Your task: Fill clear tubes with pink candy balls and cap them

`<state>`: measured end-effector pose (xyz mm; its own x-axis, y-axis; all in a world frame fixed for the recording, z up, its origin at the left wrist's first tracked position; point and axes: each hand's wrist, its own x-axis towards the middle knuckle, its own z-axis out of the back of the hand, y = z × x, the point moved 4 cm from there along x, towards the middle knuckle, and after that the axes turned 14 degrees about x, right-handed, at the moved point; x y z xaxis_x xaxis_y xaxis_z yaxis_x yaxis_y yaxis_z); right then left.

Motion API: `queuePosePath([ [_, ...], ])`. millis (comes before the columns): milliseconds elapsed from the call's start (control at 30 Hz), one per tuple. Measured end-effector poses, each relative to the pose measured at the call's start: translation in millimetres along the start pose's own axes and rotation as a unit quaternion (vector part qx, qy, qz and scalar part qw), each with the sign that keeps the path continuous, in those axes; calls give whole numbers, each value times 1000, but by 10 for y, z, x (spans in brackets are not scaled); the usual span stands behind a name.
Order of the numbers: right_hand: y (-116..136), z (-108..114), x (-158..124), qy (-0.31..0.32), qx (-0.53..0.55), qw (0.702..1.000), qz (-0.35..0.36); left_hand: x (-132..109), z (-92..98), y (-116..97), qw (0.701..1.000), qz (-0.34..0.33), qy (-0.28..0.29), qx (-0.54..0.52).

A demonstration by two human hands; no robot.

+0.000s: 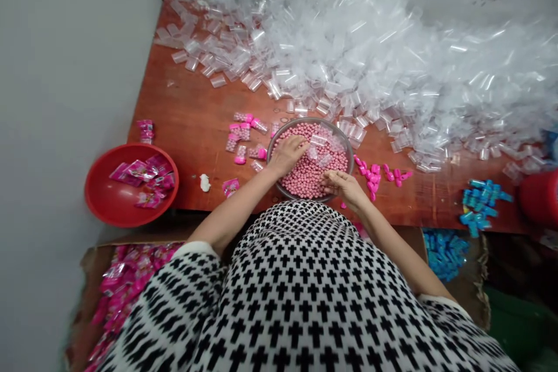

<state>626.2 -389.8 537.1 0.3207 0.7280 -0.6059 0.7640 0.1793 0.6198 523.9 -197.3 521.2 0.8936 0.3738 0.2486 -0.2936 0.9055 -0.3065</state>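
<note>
A round bowl full of pink beads stands at the table's front edge, close to my body. Over its left side reaches my left hand, its fingers bent around a small clear plastic tube. Other clear tubes lie on the beads just beyond. At the right side of the bowl, my right hand is low over the beads, fingers loosely curved and apart; nothing can be made out in them. Pink caps lie right of the bowl. Bead-filled tubes with pink caps lie to its left.
A large heap of clear tubes covers the table's back. A red basin with pink packets is at the left edge. Blue pieces and a red container are at right. Below are boxes of pink packets and blue pieces.
</note>
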Motion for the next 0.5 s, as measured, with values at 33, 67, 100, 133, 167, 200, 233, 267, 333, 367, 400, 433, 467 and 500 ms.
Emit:
queuePosePath([
  [33,9,45,-13,-4,3,1000,6,106,-85,-102,998,-45,40,29],
  [67,22,99,-29,-9,6,1000,13,193,-160,-177,993,-82,71,55],
  [100,44,167,-48,-16,9,1000,23,261,-215,-227,987,-109,89,72],
  [133,72,252,-69,-27,11,999,35,308,-252,-262,983,-132,101,83],
  [167,108,355,-91,-40,14,998,49,336,-268,-282,979,-149,108,89],
  [200,150,475,-115,-56,16,996,65,344,-265,-291,976,-160,115,94],
  [233,198,611,-139,-76,15,993,85,334,-243,-286,974,-162,124,101],
  [267,249,759,-161,-99,4,989,109,309,-205,-268,972,-156,138,111],
  [333,341,1061,-189,-153,-45,975,156,223,-96,-203,966,-125,178,138],
  [367,375,1201,-187,-180,-74,966,173,170,-33,-165,963,-106,199,150],
  [400,398,1325,-168,-203,-103,956,182,118,25,-144,959,-103,214,154],
  [433,409,1427,-129,-220,-129,949,184,72,68,-132,956,-101,228,157],
  [467,413,1504,-72,-231,-150,944,181,36,85,-135,952,-101,243,157],
  [500,415,1558,1,-235,-171,941,175,15,75,-155,948,-103,257,157],
])
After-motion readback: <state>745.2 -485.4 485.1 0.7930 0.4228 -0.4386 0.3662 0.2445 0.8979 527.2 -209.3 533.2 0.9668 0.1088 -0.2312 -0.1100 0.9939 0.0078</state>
